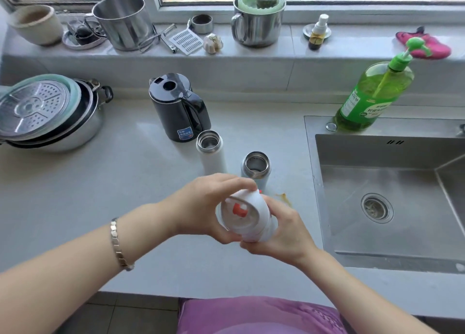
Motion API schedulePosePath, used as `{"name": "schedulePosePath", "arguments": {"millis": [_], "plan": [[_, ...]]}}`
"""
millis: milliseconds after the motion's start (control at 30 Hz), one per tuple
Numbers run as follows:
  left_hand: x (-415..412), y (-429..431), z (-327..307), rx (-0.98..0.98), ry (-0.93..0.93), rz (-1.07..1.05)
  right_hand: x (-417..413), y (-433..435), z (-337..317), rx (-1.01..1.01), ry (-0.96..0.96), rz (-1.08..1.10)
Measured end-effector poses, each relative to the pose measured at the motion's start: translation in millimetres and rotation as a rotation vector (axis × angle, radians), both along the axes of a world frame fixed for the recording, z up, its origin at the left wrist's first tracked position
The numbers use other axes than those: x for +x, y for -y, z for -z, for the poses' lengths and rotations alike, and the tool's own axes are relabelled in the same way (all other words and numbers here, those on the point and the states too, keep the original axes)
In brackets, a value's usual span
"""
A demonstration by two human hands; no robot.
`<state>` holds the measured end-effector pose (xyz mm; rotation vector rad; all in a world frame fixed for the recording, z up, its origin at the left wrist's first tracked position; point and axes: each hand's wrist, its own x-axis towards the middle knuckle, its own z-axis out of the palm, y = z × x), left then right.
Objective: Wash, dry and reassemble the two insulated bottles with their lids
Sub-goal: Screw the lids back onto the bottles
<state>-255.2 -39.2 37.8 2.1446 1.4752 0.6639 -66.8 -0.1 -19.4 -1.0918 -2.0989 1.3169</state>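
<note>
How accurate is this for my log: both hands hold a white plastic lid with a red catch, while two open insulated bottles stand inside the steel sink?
No: the head view shows the tall white bottle and the shorter bluish bottle on the grey counter, left of the steel sink. Left hand and right hand hold the white lid.

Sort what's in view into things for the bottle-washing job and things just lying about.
For the job: lid, held by left hand and right hand; white bottle; grey bottle; sink; dish soap.

Lying about: kettle; stacked pans; steel pot; mug; garlic; spray bottle.
</note>
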Motion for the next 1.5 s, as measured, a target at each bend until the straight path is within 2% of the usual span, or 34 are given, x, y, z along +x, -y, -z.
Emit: {"name": "schedulePosePath", "arguments": {"millis": [133,200,267,367,467,567,633,700,800,867,900,933,967,1033,1067,1100,1133,1200,1233,1267,1367,1400,1500], "plan": [[-11,-10,-8,0.273,-0.269,0.212,3,-1,-6,0.011,-0.026,-0.032],[-11,-14,-13,0.358,-0.289,0.277,2,-2,-10,0.037,-0.030,-0.073],[-6,-14,-15,0.392,-0.263,0.228,1,-1,-15,0.046,-0.043,-0.056],[8,-7,-14,0.335,-0.201,0.013,0,2,-23,0.053,-0.037,0.029],[33,2,-16,0.209,-0.124,-0.384,-5,8,-23,0.011,-0.043,0.144],[60,2,-14,0.108,-0.275,-0.745,-15,14,-13,0.084,0.057,0.290],[65,1,-13,0.114,-0.350,-0.837,-16,16,-7,0.138,0.102,0.317],[57,5,-8,0.190,-0.308,-0.755,-13,16,-7,0.120,0.082,0.303],[30,7,-1,0.242,-0.096,-0.235,-3,10,-8,0.063,0.020,0.134],[7,2,-4,0.196,-0.170,0.121,1,8,-4,0.040,0.019,-0.013],[-1,0,-11,0.111,-0.224,0.219,1,9,-1,0.028,0.032,-0.040],[-4,0,-19,-0.006,-0.278,0.234,0,10,2,0.006,0.036,-0.030],[0,3,-26,-0.141,-0.312,0.157,-3,12,4,-0.008,0.041,0.002],[20,11,-25,-0.401,-0.334,-0.181,-11,16,5,0.052,0.071,0.087],[31,16,-24,-0.451,-0.309,-0.365,-15,17,6,0.100,0.095,0.116],[40,18,-23,-0.409,-0.312,-0.484,-19,18,6,0.116,0.104,0.136],[43,21,-20,-0.352,-0.333,-0.512,-20,19,7,0.093,0.091,0.139],[34,26,-15,-0.240,-0.302,-0.414,-17,19,12,0.022,0.045,0.077],[25,27,-13,-0.141,-0.322,-0.301,-15,19,14,0.020,0.029,0.024],[17,30,-11,-0.017,-0.368,-0.187,-14,19,18,0.048,0.029,-0.031],[4,37,0,0.174,-0.519,0.115,-20,23,25,0.111,0.068,-0.124],[-2,36,2,0.196,-0.535,0.150,-24,25,26,0.095,0.067,-0.124],[-21,32,-5,0.103,-0.502,0.183,-30,29,22,-0.008,0.022,-0.121]]}}
